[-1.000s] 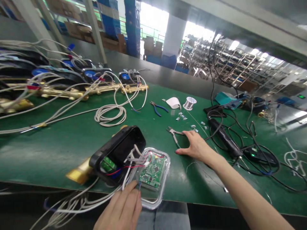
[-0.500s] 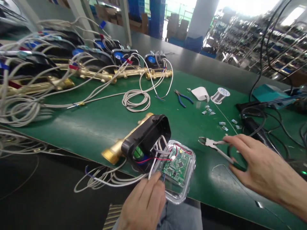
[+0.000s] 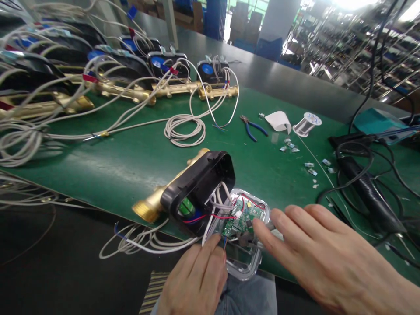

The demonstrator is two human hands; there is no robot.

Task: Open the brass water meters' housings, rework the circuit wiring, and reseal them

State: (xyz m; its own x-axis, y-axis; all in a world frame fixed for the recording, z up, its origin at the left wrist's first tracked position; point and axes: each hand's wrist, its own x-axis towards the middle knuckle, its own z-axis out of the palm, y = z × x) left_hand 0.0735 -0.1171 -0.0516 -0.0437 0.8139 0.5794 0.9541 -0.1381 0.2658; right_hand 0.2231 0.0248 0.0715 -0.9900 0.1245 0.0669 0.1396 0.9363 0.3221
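Observation:
My left hand (image 3: 197, 278) pinches the end of a cable at the near left edge of a clear plastic cover (image 3: 244, 275); thin coloured wires stick out past its fingertips. My right hand (image 3: 315, 249) grips wire cutters (image 3: 247, 239), their jaws by those wires and over the near edge of a green circuit board (image 3: 232, 225). The hand covers the handles. The board sits in the cover, joined by red and black wires to a tilted black housing (image 3: 200, 183) on a brass pipe body (image 3: 147, 210). A green cylindrical part (image 3: 186, 206) shows inside.
Brass meters (image 3: 216, 89) with coiled cables (image 3: 184, 131) stand at the back and left. Blue-handled cutters (image 3: 252, 129), a solder spool (image 3: 306, 124), white paper (image 3: 278, 121) and small scraps lie beyond my right hand. Black cords and a black handle (image 3: 369, 192) occupy the right side.
My right hand has brought the wire cutters leftward from the open tabletop to the circuit board, beside the left fingertips. My left hand stays on the cable. The view has shifted slightly.

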